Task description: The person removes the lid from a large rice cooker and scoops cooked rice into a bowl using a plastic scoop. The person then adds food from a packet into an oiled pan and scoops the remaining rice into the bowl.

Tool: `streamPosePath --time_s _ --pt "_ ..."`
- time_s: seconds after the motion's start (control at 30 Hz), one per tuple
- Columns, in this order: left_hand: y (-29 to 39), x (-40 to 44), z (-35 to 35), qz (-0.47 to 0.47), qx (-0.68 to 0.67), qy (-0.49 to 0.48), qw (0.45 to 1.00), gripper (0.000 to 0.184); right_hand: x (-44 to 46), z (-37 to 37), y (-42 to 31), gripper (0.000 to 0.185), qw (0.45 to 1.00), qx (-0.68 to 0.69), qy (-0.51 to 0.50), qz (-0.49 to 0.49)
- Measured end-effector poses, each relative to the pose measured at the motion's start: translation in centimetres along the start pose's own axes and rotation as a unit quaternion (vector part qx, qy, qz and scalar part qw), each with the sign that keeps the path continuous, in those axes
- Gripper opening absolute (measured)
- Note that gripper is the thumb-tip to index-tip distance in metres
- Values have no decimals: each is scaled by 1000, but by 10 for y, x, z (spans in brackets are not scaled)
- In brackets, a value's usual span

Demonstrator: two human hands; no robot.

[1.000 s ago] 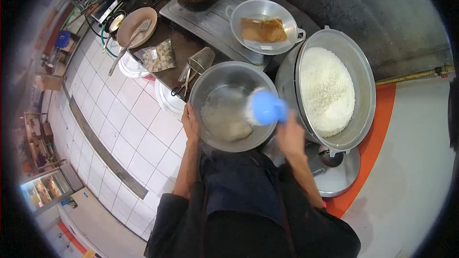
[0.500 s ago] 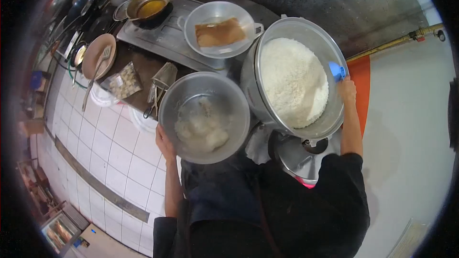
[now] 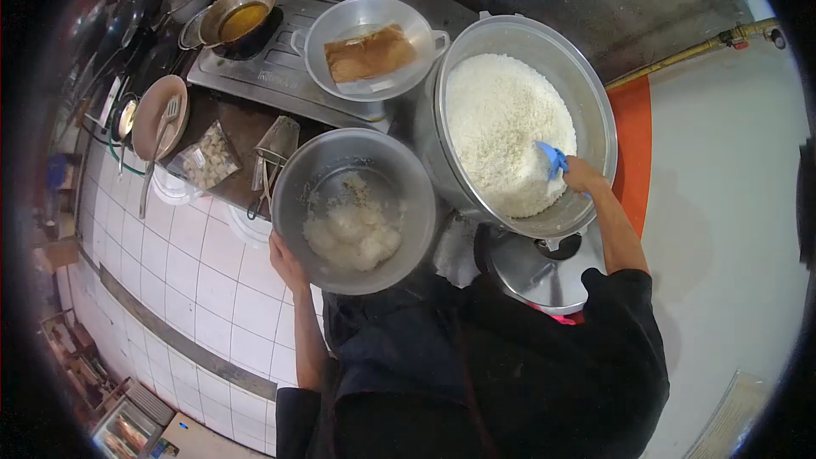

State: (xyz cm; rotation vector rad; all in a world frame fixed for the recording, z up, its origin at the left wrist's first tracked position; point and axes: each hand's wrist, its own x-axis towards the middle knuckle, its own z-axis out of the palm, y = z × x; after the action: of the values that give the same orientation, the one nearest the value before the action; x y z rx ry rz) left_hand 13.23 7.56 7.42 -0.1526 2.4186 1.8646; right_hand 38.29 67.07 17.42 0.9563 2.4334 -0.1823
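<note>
My right hand [image 3: 583, 177] grips a blue rice scoop [image 3: 554, 159], its blade down against the white rice [image 3: 510, 110]. That rice lies in a large metal pot [image 3: 600, 119] at the right. With my left hand [image 3: 289, 263] I hold a grey metal bowl [image 3: 422, 178] by its lower left rim, in front of my body. Clumps of cooked rice [image 3: 353, 234] sit in the bottom of the bowl. The fingers of my left hand are partly hidden under the bowl.
A two-handled pan [image 3: 313, 68] with brown paper [image 3: 370, 53] stands on the stove [image 3: 268, 76]. A wok with oil [image 3: 245, 21], a brown bowl with a fork-like utensil [image 3: 146, 112] and a bag of pale cubes [image 3: 206, 157] are at the left. A metal lid [image 3: 531, 276] lies below the pot.
My right hand has moved left from the pot's right rim, bringing the blue scoop onto the rice. The bowl in my left hand stays nearly in place; the whole view has shifted slightly.
</note>
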Motion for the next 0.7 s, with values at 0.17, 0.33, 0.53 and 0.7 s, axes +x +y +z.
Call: streamPosePath --time_s 0.17,0.33,0.53,0.7 --pt "-9 0 -3 -6 -9 0 1000 48 -37 -38 -79 35 990 46 -120 60" --pt "-7 2 -2 2 -13 0 1000 48 -35 -20 -107 30 970 99 -204 -84" --pt "-6 1 -5 -1 -3 -11 1000 49 -69 -57 -108 8 894 332 -301 2" --pt "-5 0 -6 -16 -12 -25 999 51 -104 -78 -88 28 872 441 -207 46"
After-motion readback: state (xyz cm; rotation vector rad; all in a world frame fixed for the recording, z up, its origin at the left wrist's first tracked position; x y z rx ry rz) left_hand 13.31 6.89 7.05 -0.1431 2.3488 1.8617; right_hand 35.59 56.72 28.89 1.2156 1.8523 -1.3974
